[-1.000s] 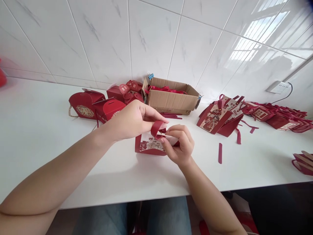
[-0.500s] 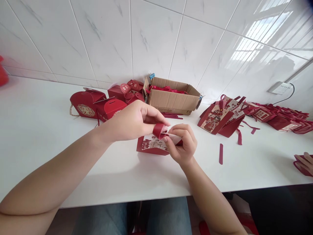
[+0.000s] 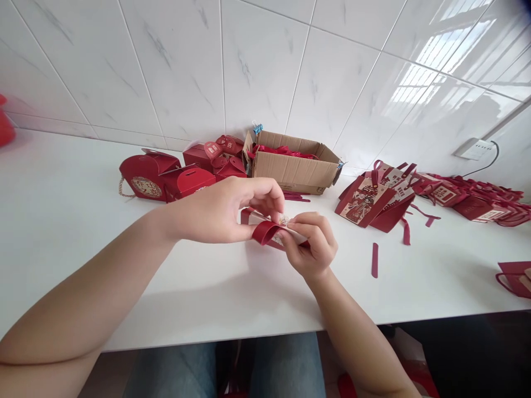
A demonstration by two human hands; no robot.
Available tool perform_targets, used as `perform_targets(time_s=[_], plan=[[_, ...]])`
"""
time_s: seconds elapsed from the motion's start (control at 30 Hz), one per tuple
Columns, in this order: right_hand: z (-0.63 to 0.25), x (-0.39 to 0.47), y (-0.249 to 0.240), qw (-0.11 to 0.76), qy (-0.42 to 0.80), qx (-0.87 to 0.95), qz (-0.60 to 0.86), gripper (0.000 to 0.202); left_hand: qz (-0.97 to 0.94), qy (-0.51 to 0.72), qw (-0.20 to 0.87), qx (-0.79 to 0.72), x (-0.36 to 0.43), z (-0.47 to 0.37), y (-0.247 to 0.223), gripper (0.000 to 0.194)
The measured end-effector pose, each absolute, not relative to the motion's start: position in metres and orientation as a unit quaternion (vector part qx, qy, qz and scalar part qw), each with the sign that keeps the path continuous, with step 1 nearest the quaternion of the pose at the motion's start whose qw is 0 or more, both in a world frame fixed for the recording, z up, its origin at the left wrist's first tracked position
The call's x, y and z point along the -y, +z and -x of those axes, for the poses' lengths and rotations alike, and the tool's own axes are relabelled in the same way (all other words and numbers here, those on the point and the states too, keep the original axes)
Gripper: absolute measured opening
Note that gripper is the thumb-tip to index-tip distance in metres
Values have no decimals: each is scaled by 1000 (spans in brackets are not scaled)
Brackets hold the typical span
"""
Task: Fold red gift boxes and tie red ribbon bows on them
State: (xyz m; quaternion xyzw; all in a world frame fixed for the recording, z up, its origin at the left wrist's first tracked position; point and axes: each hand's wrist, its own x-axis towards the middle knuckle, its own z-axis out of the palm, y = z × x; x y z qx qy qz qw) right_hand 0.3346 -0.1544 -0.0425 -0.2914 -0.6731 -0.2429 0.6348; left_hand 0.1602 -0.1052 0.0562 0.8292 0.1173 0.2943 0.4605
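Above the middle of the white table, a small red gift box (image 3: 275, 243) with a pale printed front is tilted between my hands. My right hand (image 3: 313, 243) pinches its top edge from the right, thumb in front and fingers behind. A glossy red strap (image 3: 264, 232) bends into a loop at the top of the box. My left hand (image 3: 232, 210) is closed around this strap, its thumb against the loop and its fingertips curled over the top edge. Between the fingertips a small pale and gold piece (image 3: 284, 220) shows; its kind is unclear.
Behind stands a cardboard box (image 3: 296, 170) with red ribbons. Red gift boxes (image 3: 151, 176) sit at left; more printed boxes (image 3: 373, 196) and a red heap (image 3: 477, 196) lie at right. A loose strap (image 3: 375, 260) and another red box (image 3: 516, 279) lie nearer.
The gift box has tilted, so less of its printed front shows. My left hand has lowered slightly, and the strap's loop now faces forward. Another person's hand has left the right edge.
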Motion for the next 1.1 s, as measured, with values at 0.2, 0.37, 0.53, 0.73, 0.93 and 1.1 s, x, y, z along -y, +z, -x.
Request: perform_targets(time_s=[0.2,0.37,0.53,0.73,0.93,1.1], plan=[[-334,150,-48,635,-220,680,295,15,-890,254,355,-133,95,-163,46,28],[-330,149,-49,647,-147,678,317,16,-889,245,351,-163,89,-162,42,25],[-331,150,-49,633,-119,685,342,14,-889,207,347,-213,92,-161,46,19],[-337,156,-41,598,-15,706,380,8,-901,189,318,-228,94,-160,49,16],[-343,160,-31,551,143,710,414,17,-907,186,310,-217,94,-161,49,12],[-343,162,-29,539,216,690,432,16,-904,186,319,-214,93,-161,47,8]])
